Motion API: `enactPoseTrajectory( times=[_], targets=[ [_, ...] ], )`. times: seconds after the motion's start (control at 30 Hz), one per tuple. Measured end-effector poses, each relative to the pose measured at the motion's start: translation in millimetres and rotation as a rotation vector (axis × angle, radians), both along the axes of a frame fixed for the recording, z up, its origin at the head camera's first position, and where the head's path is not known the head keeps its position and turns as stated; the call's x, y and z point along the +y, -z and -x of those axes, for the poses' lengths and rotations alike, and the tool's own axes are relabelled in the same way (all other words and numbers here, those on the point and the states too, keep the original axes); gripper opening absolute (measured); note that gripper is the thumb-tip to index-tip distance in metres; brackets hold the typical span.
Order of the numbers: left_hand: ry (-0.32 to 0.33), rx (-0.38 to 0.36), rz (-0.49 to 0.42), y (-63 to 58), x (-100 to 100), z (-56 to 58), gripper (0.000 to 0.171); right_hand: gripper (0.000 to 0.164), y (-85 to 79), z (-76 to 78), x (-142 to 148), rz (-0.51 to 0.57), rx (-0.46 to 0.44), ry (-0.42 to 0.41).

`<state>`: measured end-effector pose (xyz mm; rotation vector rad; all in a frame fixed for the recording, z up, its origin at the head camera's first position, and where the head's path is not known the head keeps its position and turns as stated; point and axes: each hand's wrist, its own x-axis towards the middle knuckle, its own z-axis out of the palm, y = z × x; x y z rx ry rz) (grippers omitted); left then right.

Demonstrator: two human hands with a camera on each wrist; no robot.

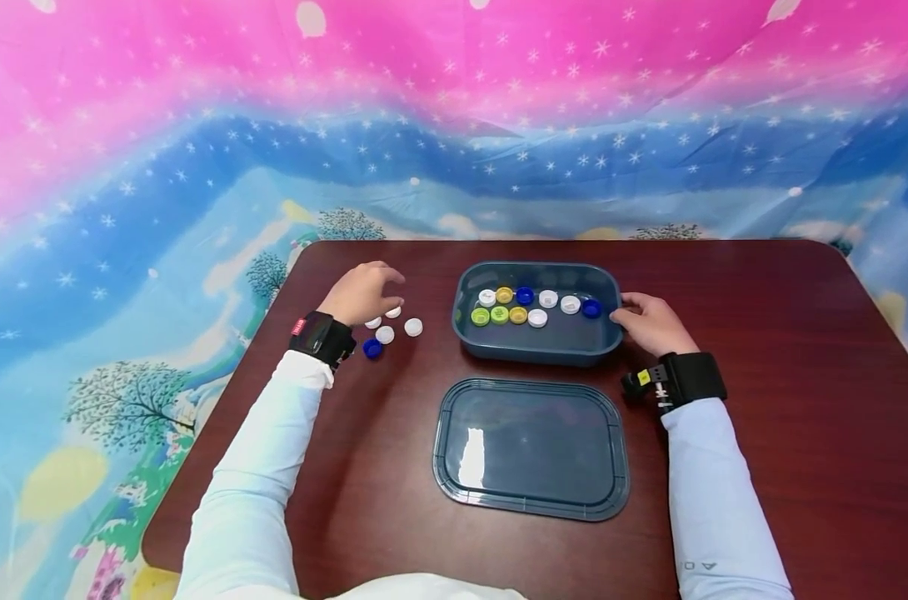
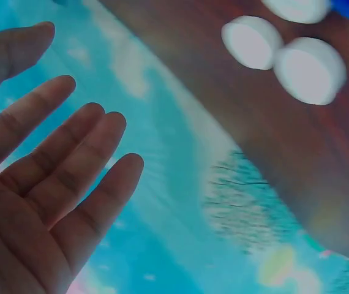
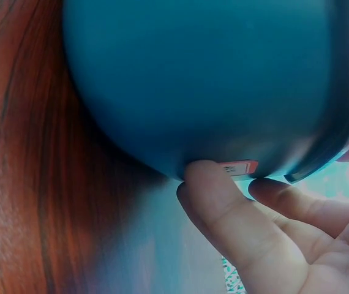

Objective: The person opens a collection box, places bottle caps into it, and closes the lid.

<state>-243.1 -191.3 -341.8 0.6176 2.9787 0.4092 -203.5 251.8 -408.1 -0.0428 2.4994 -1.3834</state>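
My left hand (image 1: pixel 361 293) hovers over the left part of the table, above a loose group of bottle caps. Its fingers are spread and bare in the left wrist view. Several white caps (image 1: pixel 413 327) and one blue cap (image 1: pixel 372 348) lie below it, a few partly hidden by the hand. To the right stands a grey-blue plastic box (image 1: pixel 532 354), with several white, yellow, green and blue caps in two rows on its floor. My right hand (image 1: pixel 656 323) grips the box's right end, thumb at the rim and fingers (image 3: pixel 208 184) against the outer wall.
A matching flat lid (image 1: pixel 536 450) lies in front of the box, near the table's front edge. The dark red-brown table (image 1: pixel 784 375) has rounded corners. A patterned cloth (image 1: pixel 454 158) hangs close behind it and along its left side.
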Motion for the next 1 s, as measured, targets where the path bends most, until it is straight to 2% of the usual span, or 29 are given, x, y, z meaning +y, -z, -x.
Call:
enactPoseTrajectory(
  times=[0.23,0.37,0.5,0.7,1.0],
  targets=[
    [-0.115,-0.071,-0.032,26.1,-30,6.5,0.037,0.063,-0.5,-0.3,0,0.004,-0.008,0.007],
    [-0.16,-0.073,-0.036,42.6,-45,11.4,0.037,0.063,-0.6,-0.5,0,0.006,-0.005,0.004],
    [-0.197,-0.088,-0.045,53.9,-53,12.8,0.036,0.063,-2.0,-0.7,-2,0.011,-0.009,0.003],
    [-0.217,-0.127,-0.088,62.5,-54,15.2,0.034,0.063,-1.7,-0.1,-1,0.009,-0.007,0.009],
    [-0.187,-0.105,-0.093,74.8,-50,21.1,0.026,0.063,-1.6,0.8,-3,-0.002,-0.008,0.013]
  ],
)
